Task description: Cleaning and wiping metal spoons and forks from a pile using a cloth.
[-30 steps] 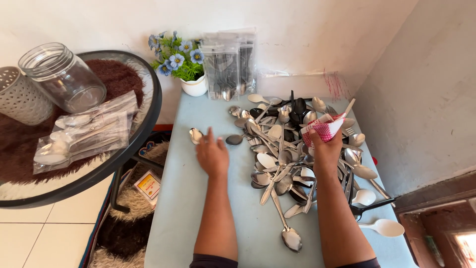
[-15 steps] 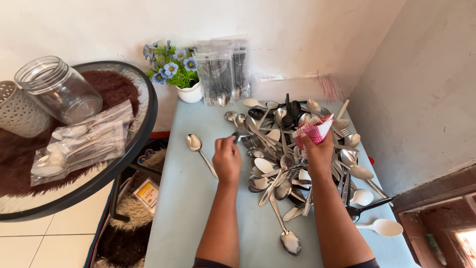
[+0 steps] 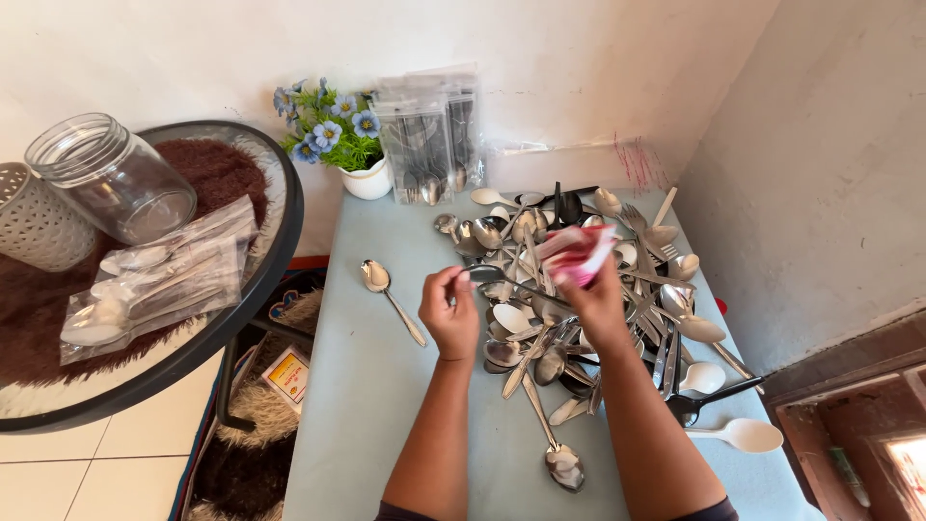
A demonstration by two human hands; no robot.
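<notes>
One pale blue table [image 3: 386, 425] fills the lower middle, its left half largely bare apart from a single spoon [image 3: 391, 299] lying alone at ten o'clock from the left hand, bowl toward the wall, set well apart from the rest as if sorted out. The big heap of metal spoons [image 3: 540, 357] and forks spreads from the table's centre to its three o'clock edge, some handles and a white plastic spoon [image 3: 743, 436] lying close to that edge, so free room lies only on the left. At nine o'clock a round glass-topped table [image 3: 275, 241] nearly meets the blue one; it carries a glass jar [image 3: 111, 178] and bagged cutlery [image 3: 154, 289]. At twelve o'clock, packets of cutlery [image 3: 429, 135] lean on the wall beside a flower pot [image 3: 368, 178].

The left hand [image 3: 449, 311] hovers over the heap's near side, fingers pinched shut on the handle end of a spoon [image 3: 506, 281], lifting it level. The right hand [image 3: 596, 299] is closed around a pink-and-white cloth [image 3: 579, 256], held against that spoon, apparently for wiping.
</notes>
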